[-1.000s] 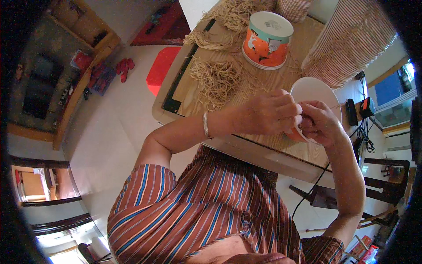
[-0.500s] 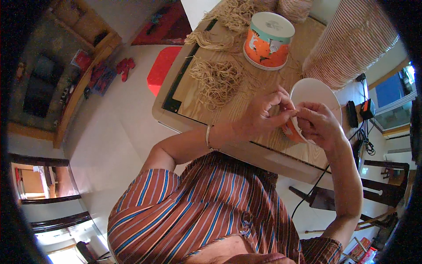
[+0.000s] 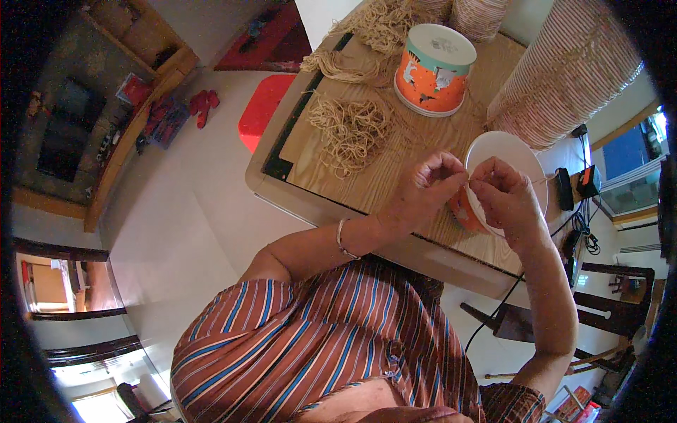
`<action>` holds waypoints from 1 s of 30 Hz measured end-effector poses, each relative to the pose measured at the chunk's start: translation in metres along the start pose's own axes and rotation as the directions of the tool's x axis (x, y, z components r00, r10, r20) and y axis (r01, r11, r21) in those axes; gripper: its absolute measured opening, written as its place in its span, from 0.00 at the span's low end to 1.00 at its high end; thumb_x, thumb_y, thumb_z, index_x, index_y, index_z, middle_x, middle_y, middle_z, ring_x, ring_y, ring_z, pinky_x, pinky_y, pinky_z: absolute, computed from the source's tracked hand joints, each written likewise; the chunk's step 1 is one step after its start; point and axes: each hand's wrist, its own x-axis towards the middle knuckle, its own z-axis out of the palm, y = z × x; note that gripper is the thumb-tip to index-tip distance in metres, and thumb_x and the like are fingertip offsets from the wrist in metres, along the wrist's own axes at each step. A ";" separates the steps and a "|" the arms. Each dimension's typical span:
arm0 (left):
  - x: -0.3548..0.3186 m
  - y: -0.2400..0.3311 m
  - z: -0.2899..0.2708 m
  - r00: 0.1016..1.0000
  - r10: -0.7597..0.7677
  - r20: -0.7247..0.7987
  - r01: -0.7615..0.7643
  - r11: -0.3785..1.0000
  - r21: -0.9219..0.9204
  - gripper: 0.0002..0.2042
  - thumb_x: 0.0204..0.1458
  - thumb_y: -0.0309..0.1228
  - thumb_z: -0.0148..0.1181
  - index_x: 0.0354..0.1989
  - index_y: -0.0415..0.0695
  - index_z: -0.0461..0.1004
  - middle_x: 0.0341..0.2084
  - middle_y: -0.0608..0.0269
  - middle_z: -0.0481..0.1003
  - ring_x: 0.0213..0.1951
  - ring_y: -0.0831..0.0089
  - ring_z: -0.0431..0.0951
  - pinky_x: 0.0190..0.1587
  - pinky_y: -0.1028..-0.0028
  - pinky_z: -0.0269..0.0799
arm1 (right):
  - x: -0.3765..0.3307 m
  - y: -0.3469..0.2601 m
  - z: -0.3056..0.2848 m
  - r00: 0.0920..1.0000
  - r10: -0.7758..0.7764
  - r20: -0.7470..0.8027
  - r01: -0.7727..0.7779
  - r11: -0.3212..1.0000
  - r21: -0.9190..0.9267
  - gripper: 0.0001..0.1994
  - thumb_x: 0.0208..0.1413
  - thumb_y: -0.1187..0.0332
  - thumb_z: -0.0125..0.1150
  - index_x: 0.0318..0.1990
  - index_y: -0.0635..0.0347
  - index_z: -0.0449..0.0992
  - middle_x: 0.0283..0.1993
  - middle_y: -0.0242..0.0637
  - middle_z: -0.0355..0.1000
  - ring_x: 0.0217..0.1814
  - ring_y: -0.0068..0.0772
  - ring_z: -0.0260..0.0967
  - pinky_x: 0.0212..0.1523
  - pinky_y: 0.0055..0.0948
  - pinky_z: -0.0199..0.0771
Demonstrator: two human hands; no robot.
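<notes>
Above the near side of an open paper bucket [image 3: 523, 151], my left hand [image 3: 431, 189] and my right hand [image 3: 509, 201] meet fingertip to fingertip. Thumb and forefinger of each are pinched together, and a tiny bit of tan string seems to lie between them, though the fingers mostly hide it. The bucket is white inside and orange outside, tilted with its mouth toward me. Left of it lies a tangled heap of tan string [image 3: 350, 134]. Farther back an orange and green printed bucket [image 3: 434, 77] stands upside down.
Tall leaning stacks of nested buckets [image 3: 564, 77] fill the table's far right. More string bundles [image 3: 381, 25] lie at the back left of the wooden table [image 3: 317, 166]. A red stool [image 3: 264, 113] is beyond the left edge; black cables [image 3: 584, 225] hang at the right.
Both hands stay close together over the bucket. The right hand's knuckles have risen and its fingers are more upright; the left wrist has shifted slightly down and right. The view has moved a little.
</notes>
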 end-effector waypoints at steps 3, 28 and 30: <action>0.001 -0.001 -0.001 0.999 0.009 -0.043 -0.006 0.997 0.082 0.03 0.56 0.26 0.56 0.37 0.43 0.71 0.33 0.72 0.72 0.37 0.84 0.70 0.42 0.81 0.68 | 0.006 0.012 0.003 0.984 -0.169 -0.047 0.160 0.974 -0.158 0.02 0.55 0.71 0.58 0.32 0.56 0.72 0.24 0.22 0.66 0.23 0.11 0.59 0.22 0.16 0.60; 0.012 0.021 -0.011 0.956 0.269 0.118 -0.293 0.867 0.403 0.09 0.48 0.28 0.61 0.34 0.35 0.77 0.28 0.57 0.76 0.33 0.70 0.77 0.38 0.73 0.72 | 0.011 0.023 0.004 0.898 -0.417 -0.140 0.317 0.835 -0.450 0.05 0.54 0.70 0.61 0.34 0.61 0.72 0.26 0.37 0.73 0.27 0.23 0.70 0.30 0.27 0.70; 0.013 0.023 -0.012 0.956 0.267 0.122 -0.293 0.865 0.407 0.08 0.48 0.28 0.61 0.34 0.35 0.76 0.28 0.56 0.75 0.33 0.69 0.77 0.38 0.73 0.72 | 0.010 0.023 0.004 0.901 -0.411 -0.141 0.311 0.836 -0.452 0.05 0.54 0.71 0.60 0.34 0.61 0.72 0.26 0.38 0.73 0.27 0.24 0.70 0.30 0.27 0.71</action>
